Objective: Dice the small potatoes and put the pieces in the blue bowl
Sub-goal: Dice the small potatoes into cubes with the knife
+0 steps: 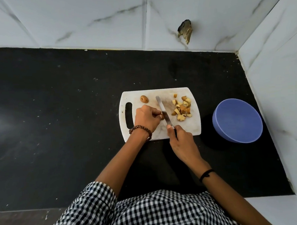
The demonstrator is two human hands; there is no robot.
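Note:
A white cutting board [194,126] lies on the black counter. My left hand [146,118] pinches a small potato [161,116] on the board, mostly hidden under my fingers. My right hand [180,140] grips the handle of a knife [162,111], forefinger along its spine, and the blade lies against that potato. One whole small potato [144,99] sits at the board's far left. A pile of diced pieces [181,109] lies on the board's right side. The blue bowl [237,121] stands to the right of the board, and I see nothing in it.
The black counter [56,118] stretches far to the left. White marble-look tiled walls close the back and the right side, right behind the bowl. A chipped hole [185,30] marks the back wall. The counter's front edge runs by my checked shirt.

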